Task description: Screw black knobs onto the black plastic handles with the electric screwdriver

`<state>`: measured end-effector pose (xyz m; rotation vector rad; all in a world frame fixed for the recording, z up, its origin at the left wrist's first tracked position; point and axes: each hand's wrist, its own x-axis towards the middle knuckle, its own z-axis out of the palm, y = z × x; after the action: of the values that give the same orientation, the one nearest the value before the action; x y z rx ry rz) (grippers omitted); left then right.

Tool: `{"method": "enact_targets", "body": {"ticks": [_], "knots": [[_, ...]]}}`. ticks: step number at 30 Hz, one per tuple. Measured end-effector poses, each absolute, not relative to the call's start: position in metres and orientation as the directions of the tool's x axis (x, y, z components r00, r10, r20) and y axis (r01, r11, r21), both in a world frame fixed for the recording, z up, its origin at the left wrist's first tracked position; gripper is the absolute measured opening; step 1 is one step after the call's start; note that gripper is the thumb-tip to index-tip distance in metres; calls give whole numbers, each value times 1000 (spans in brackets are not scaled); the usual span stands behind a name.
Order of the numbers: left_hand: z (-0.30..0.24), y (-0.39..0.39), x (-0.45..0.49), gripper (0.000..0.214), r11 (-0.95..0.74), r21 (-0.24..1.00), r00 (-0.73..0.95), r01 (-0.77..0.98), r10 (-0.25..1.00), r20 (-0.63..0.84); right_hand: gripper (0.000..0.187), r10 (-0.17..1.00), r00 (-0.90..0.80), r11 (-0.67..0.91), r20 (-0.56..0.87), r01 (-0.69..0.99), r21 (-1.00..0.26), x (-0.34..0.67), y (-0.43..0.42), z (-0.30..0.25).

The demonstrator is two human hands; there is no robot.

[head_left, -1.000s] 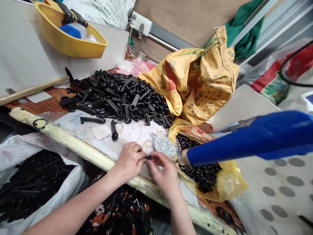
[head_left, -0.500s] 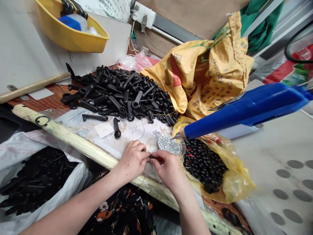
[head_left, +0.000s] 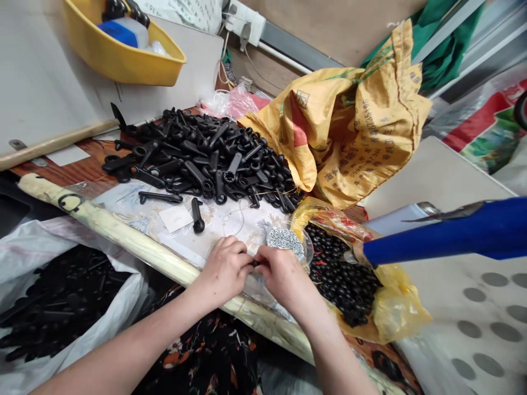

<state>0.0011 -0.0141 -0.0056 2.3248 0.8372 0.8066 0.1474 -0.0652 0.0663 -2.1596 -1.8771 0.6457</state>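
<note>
My left hand point(head_left: 230, 269) and my right hand point(head_left: 284, 274) meet at the table's front edge, both closed in a pinch. Between their fingertips is a small black part point(head_left: 254, 264), mostly covered by the fingers. Just behind my right hand stands a clear round dish of small silvery screws or pins point(head_left: 285, 240). To its right, an open yellow plastic bag point(head_left: 397, 285) holds many round black knobs point(head_left: 341, 285). A single black crank-shaped handle point(head_left: 197, 215) lies on the patterned cover, behind and left of my left hand.
A big heap of black handles point(head_left: 206, 156) fills the back, beside a yellow woven sack point(head_left: 358, 131). A blue tapered tool point(head_left: 444, 233) juts in from the right above the knobs. More black parts lie in a white sack point(head_left: 127, 296) at lower left. A padded pale rail point(head_left: 164, 249) edges the table.
The blue tool has swung right, away from the screw dish to over the knob bag. My right hand has shifted slightly, its fingers curling closer round the small black part.
</note>
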Motion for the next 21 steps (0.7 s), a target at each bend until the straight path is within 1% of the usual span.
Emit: {"method": "enact_targets", "body": {"ticks": [2, 3, 4, 5, 6, 7, 8, 10, 11, 13, 16, 21], "knots": [[-3, -14, 1, 14, -642, 661, 638, 389, 705, 309, 18, 976, 155, -216, -152, 762, -610, 162, -69, 65], [-2, -14, 1, 19, -630, 670, 641, 394, 710, 291, 18, 970, 216, -236, -115, 698, -676, 171, -69, 65], [-1, -14, 2, 27, -619, 678, 640, 397, 716, 279, 18, 957, 284, -245, -66, 661, -710, 180, -69, 65], [0, -14, 2, 36, -611, 683, 636, 399, 722, 274, 18, 941, 339, -251, -13, 668, -701, 188, -68, 64], [0, -14, 3, 41, -606, 686, 629, 402, 728, 273, 16, 928, 371, -259, 34, 708, -657, 195, -65, 64], [1, -14, 4, 42, -602, 686, 623, 408, 733, 273, 15, 924, 378, -270, 63, 757, -595, 200, -61, 62], [1, -13, 5, 38, -601, 683, 619, 416, 737, 272, 12, 927, 369, -277, 73, 801, -530, 203, -56, 60], [0, -12, 6, 20, -608, 667, 625, 431, 734, 265, 7, 942, 331, -271, 63, 855, -442, 204, -46, 55], [0, -12, 6, 11, -614, 658, 632, 435, 729, 263, 6, 949, 312, -260, 56, 868, -423, 202, -41, 52], [0, -11, 7, 4, -629, 645, 644, 434, 717, 266, 7, 961, 272, -232, 48, 887, -400, 198, -34, 48], [-1, -10, 8, 3, -643, 634, 651, 429, 707, 277, 14, 970, 241, -213, 32, 904, -372, 196, -31, 47], [0, -11, 7, 7, -641, 645, 637, 417, 712, 296, 13, 970, 245, -226, 2, 897, -381, 200, -32, 49]]}}
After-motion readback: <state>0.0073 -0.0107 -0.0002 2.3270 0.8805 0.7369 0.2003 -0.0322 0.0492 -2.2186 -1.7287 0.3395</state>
